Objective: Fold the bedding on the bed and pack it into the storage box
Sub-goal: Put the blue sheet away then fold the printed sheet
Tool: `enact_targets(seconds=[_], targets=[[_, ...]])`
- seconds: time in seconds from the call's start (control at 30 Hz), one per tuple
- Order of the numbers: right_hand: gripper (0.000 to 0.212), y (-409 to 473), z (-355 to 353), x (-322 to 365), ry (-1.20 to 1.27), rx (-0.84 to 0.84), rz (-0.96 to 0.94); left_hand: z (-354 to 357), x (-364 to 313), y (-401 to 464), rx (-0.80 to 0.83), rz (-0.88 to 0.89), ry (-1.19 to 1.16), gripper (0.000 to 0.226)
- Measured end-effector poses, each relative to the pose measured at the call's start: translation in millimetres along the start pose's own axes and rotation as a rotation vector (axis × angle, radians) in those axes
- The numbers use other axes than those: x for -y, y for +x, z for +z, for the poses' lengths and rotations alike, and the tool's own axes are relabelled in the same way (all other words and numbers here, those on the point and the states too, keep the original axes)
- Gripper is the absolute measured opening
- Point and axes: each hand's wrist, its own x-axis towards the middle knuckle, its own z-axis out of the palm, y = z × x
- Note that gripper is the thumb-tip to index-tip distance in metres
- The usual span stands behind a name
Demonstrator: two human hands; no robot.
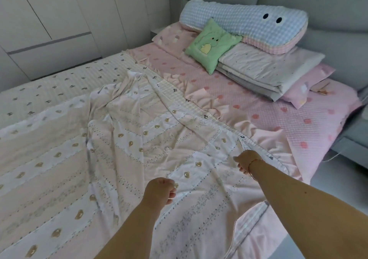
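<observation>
With both hands, left (159,191) and right (247,162), fingers curled pinching the quilt (139,139), uneven pulling could bunch folds beyond them.

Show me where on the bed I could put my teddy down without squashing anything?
The flat pink dotted sheet is bare between the crumpled bear-print quilt and the folded white blanket stack. The cream striped bedding by the wall also lies flat. The headboard end is crowded: the green square cushion and blue checked bolster pile there.
</observation>
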Motion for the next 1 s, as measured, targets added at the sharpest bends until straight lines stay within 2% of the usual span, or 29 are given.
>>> enact_targets(seconds=[0.1, 0.2, 0.3, 0.47, 0.53, 0.63, 0.7, 0.77, 0.9, 1.0], targets=[[0.020, 52.5, -24.2, -10.5, -0.045, 0.024, -0.002, 52.0, -14.2, 30.3, 0.002, -0.020, -0.007, 0.010], [0.032, 106.7, -44.3, -29.9, -0.184, 0.087, -0.008, 109.3, -19.7, 59.0, 0.020, -0.101, -0.007, 0.018], [0.031, 146.2, -63.7, -44.3, -0.279, 0.158, 0.019, 163.0, -19.8, 83.4, 0.063, -0.208, 0.005, 0.027], [0.019, 194.3, -76.6, -48.5, -0.449, 0.200, -0.025, 227.2, -12.1, 104.6, 0.081, -0.182, 0.108, 0.015], [0.019, 207.3, -74.9, -46.9, -0.461, 0.167, -0.083, 244.3, -7.5, 108.8, 0.111, -0.179, 0.147, 0.012], [0.037, 221.4, -69.5, -46.3, -0.442, 0.098, -0.168, 260.3, 0.4, 118.1, 0.168, -0.171, 0.254, 0.023], [0.047, 227.1, -62.5, -43.9, -0.581, 0.149, -0.301, 266.8, 5.0, 123.1, 0.238, -0.132, 0.381, 0.030], [0.053, 230.3, -53.2, -41.3, -0.761, 0.241, -0.437, 272.7, 8.1, 125.7, 0.246, -0.139, 0.357, 0.025], [0.055, 241.5, -49.2, -34.9, -1.001, 0.330, -0.390, 281.0, 19.9, 134.0, 0.206, -0.204, 0.269, 0.018], [0.058, 247.7, -52.5, -32.9, -1.018, 0.361, -0.364, 282.1, 22.9, 137.1, 0.177, -0.229, 0.247, 0.019]])
